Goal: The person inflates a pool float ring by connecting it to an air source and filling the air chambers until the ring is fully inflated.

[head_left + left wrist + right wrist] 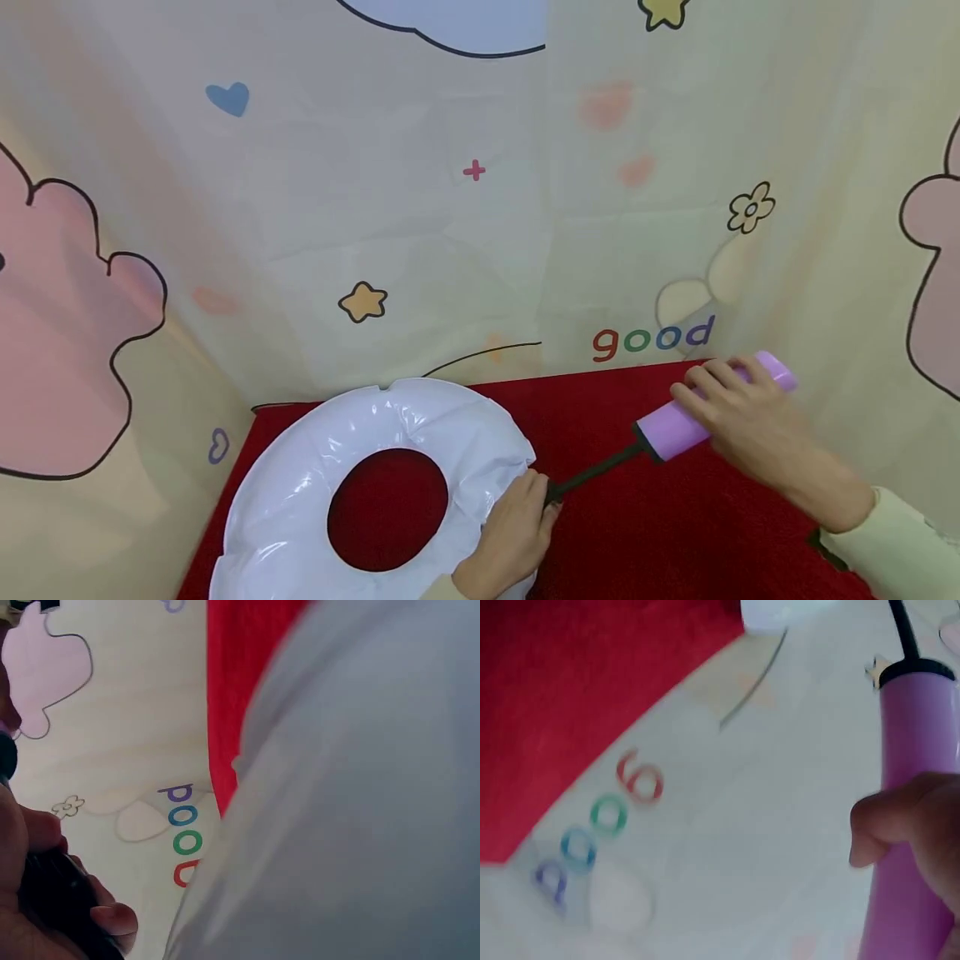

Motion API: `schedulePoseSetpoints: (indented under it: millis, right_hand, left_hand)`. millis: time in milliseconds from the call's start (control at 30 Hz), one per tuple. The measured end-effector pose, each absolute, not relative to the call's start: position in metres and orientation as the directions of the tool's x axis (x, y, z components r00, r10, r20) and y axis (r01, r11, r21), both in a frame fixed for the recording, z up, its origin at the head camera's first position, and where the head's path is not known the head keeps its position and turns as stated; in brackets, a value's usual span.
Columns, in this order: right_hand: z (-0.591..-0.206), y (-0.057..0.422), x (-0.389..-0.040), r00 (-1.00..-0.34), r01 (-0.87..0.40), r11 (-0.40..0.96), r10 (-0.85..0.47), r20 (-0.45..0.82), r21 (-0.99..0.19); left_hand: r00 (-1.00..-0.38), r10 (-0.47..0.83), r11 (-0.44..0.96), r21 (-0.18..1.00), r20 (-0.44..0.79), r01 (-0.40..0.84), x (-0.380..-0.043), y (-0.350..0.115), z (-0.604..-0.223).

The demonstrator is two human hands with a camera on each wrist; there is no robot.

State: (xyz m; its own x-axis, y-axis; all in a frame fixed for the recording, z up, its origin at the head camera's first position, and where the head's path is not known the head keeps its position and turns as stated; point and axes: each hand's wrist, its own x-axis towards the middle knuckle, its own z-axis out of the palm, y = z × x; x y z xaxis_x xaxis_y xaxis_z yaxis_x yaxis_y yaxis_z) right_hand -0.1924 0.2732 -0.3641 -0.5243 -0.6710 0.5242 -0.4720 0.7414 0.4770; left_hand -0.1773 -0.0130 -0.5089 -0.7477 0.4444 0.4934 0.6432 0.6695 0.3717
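A white inflatable swim ring (277, 500), puffed out with some creases, lies on the red cloth in the head view. My right hand (746, 408) grips the purple barrel of a hand pump (672, 429), tilted up to the right. From the barrel's black end cap, a dark rod (600, 471) runs down to my left hand (513, 525) at the ring's right side. In the left wrist view that hand's fingers curl round a black part (64, 900) of the pump. The spot where pump and ring meet is hidden behind the left hand.
Red cloth (675, 533) covers the surface beneath. Pale curtains (420, 208) printed with stars, hearts and the word "good" rise behind and at both sides, close behind the ring and pump.
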Motion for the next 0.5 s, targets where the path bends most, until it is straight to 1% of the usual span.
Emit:
schedulePoseSetpoints:
  millis: [133, 267, 367, 433, 500]
  right_hand:
    - [-0.388, 0.242, -0.187, -0.517, -0.477, 0.703, -0.71, 0.479, 0.527]
    - [-0.405, 0.227, -0.184, -0.538, -0.475, 0.721, -0.692, 0.482, 0.504]
    - [-0.402, 0.233, -0.185, -0.546, -0.495, 0.724, -0.69, 0.475, 0.481]
    - [-0.393, 0.242, -0.185, -0.536, -0.515, 0.708, -0.706, 0.463, 0.483]
    - [-0.38, 0.254, -0.188, -0.524, -0.516, 0.711, -0.703, 0.48, 0.477]
  left_hand:
    - [-0.738, 0.444, 0.661, 0.371, 0.509, 0.653, -0.18, 0.007, -0.499]
    - [-0.747, 0.439, 0.666, 0.377, 0.499, 0.643, -0.18, 0.023, -0.492]
    - [-0.754, 0.448, 0.655, 0.397, 0.481, 0.642, -0.178, 0.023, -0.492]
    - [-0.753, 0.457, 0.637, 0.416, 0.474, 0.649, -0.176, 0.017, -0.495]
    - [-0.755, 0.456, 0.627, 0.432, 0.471, 0.648, -0.176, 0.009, -0.499]
